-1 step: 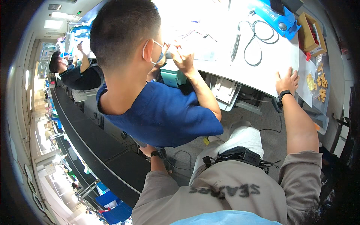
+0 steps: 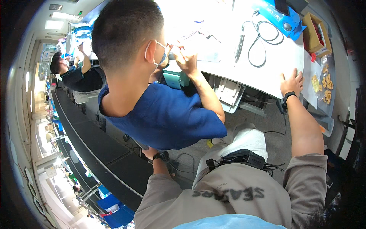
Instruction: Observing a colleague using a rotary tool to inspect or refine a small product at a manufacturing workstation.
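Note:
My right hand (image 2: 292,83) rests on the right front corner of the white worktable (image 2: 274,72), fingers spread and holding nothing. Low on the left, my left hand (image 2: 149,152) is closed at the grey rounded edge of a chair back (image 2: 142,145), behind a seated co-worker in a blue top (image 2: 160,118). Its fingertips are partly hidden. The co-worker leans over the table with a raised hand (image 2: 186,61) near the masked face; what the fingers hold is too small to make out. Thin wires (image 2: 202,35) lie on the table beyond that hand.
A pen-like tool (image 2: 239,47) with a coiled grey cable lies on the table. Behind it stands a blue device (image 2: 280,19). At right are a cardboard box (image 2: 317,36) and a tray (image 2: 331,107) with small orange-yellow parts (image 2: 327,83). Another person (image 2: 82,78) sits far left, beside a dark conveyor (image 2: 91,133).
The co-worker's raised fingers have shifted very slightly. Both my hands stay where they were.

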Available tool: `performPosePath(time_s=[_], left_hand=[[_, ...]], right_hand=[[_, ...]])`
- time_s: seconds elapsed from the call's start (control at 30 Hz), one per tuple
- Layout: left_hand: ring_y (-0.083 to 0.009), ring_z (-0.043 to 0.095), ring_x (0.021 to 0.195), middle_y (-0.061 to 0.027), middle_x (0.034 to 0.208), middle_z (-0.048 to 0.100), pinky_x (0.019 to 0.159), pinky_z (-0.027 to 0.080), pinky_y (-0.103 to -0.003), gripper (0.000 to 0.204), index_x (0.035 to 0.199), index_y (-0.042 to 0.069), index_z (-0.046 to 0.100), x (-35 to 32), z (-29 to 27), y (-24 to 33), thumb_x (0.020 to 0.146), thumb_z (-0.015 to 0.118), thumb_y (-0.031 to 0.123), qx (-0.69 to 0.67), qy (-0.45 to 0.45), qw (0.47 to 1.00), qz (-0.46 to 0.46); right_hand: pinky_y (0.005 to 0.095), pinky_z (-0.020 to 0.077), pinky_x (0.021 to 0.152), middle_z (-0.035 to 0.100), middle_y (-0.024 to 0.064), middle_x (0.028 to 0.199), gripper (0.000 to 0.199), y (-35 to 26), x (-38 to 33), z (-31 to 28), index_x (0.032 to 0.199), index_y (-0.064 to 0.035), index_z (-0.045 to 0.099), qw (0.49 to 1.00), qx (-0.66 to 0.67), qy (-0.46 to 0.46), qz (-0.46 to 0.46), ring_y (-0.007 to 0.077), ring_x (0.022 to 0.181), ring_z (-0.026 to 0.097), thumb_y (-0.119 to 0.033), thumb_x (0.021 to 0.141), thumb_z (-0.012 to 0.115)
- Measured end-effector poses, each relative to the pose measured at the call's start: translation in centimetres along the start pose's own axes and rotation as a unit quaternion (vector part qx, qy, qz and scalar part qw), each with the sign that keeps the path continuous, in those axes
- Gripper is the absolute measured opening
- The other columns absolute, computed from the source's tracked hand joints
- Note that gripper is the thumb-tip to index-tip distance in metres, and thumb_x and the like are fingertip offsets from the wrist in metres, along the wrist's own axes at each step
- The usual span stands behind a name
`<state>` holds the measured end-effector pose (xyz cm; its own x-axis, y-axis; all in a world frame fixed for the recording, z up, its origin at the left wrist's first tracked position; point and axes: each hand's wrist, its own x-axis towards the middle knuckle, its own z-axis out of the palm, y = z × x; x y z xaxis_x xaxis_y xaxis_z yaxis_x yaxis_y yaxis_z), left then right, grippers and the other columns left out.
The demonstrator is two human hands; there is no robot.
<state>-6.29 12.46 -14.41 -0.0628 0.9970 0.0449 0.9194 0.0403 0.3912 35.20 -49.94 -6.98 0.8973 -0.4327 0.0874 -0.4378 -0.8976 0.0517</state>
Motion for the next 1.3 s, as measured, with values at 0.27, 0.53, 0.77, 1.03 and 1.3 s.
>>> performPosePath(time_s=[0.27,0.53,0.77,1.03,1.3], left_hand=[[-0.0432,0.064,0.111,-0.0293,0.123,0.063,0.090,0.052,-0.048,0.062,0.134,-0.003,0.050,0.2,0.0,0.0,0.088,0.067,0.036,0.022,-0.012,1.000,-0.013],[-0.0437,0.062,0.115,-0.0300,0.127,0.061,0.093,0.051,-0.048,0.065,0.136,-0.003,0.048,-0.4,-0.6,0.8,0.087,0.067,0.036,0.016,-0.027,0.999,-0.017],[-0.0436,0.063,0.113,-0.0298,0.127,0.062,0.093,0.051,-0.048,0.064,0.135,-0.003,0.049,-0.3,-0.5,0.6,0.088,0.067,0.035,0.012,-0.018,1.000,-0.017],[-0.0436,0.063,0.113,-0.0297,0.125,0.062,0.093,0.051,-0.048,0.061,0.133,-0.004,0.050,0.1,-0.1,0.2,0.088,0.067,0.034,0.020,-0.019,0.999,-0.019],[-0.0436,0.063,0.113,-0.0290,0.124,0.063,0.094,0.051,-0.048,0.060,0.132,-0.003,0.051,0.2,0.0,0.1,0.087,0.066,0.034,0.015,-0.022,0.999,-0.021]], right_hand=[[0.0571,0.0303,0.112,0.028,0.0185,0.156,0.080,-0.1,0.0,-0.1,0.152,-0.0135,0.033,1.000,0.002,0.003,0.003,0.0423,0.145,0.027,-0.053,0.089,0.063],[0.0567,0.0298,0.113,0.028,0.0185,0.157,0.080,-0.2,0.0,-0.3,0.152,-0.0140,0.032,1.000,-0.001,-0.005,0.009,0.0420,0.145,0.026,-0.054,0.090,0.062],[0.0565,0.0298,0.114,0.028,0.0185,0.156,0.080,-0.2,0.0,-0.3,0.152,-0.0143,0.032,1.000,-0.005,-0.006,0.008,0.0421,0.146,0.026,-0.054,0.090,0.061],[0.0560,0.0289,0.114,0.027,0.0188,0.158,0.081,-0.2,0.0,-0.4,0.153,-0.0138,0.031,1.000,-0.005,-0.014,0.010,0.0421,0.146,0.025,-0.054,0.090,0.061],[0.0564,0.0293,0.114,0.027,0.0189,0.158,0.080,-0.2,0.0,-0.4,0.153,-0.0140,0.032,1.000,-0.007,-0.011,0.009,0.0420,0.146,0.026,-0.054,0.090,0.060]])
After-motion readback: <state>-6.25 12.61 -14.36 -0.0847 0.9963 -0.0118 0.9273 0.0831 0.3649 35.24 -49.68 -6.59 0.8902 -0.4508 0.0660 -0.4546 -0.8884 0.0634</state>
